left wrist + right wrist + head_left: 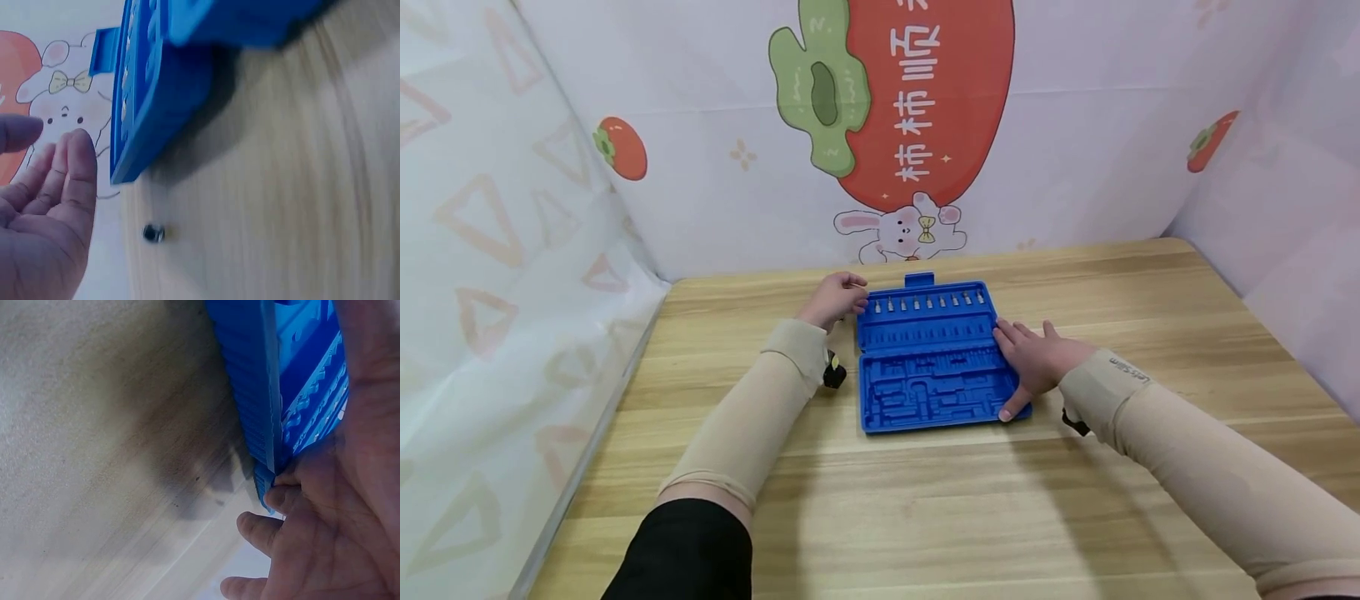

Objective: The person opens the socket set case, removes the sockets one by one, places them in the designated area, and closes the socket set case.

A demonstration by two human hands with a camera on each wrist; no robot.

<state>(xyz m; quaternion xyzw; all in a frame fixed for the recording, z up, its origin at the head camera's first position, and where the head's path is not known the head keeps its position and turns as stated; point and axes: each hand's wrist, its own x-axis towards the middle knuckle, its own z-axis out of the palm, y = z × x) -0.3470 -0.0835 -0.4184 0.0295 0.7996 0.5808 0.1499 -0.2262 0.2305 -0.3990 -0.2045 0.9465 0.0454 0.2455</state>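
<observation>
A blue plastic tool case lies unfolded on the table, its latch tab towards the wall. Several silver bits stand in a row in the far half, while moulded recesses fill the near half. By the far left corner is my left hand; the left wrist view shows its thumb and bent fingers apart, with nothing between them. A small dark metal socket lies on the tabletop beside the case. My right hand rests along the case's right edge, fingers spread and thumb on the near right corner.
The wood-grain table meets a printed cloth backdrop behind the case. More patterned cloth hangs along the left side, and pale cloth along the right.
</observation>
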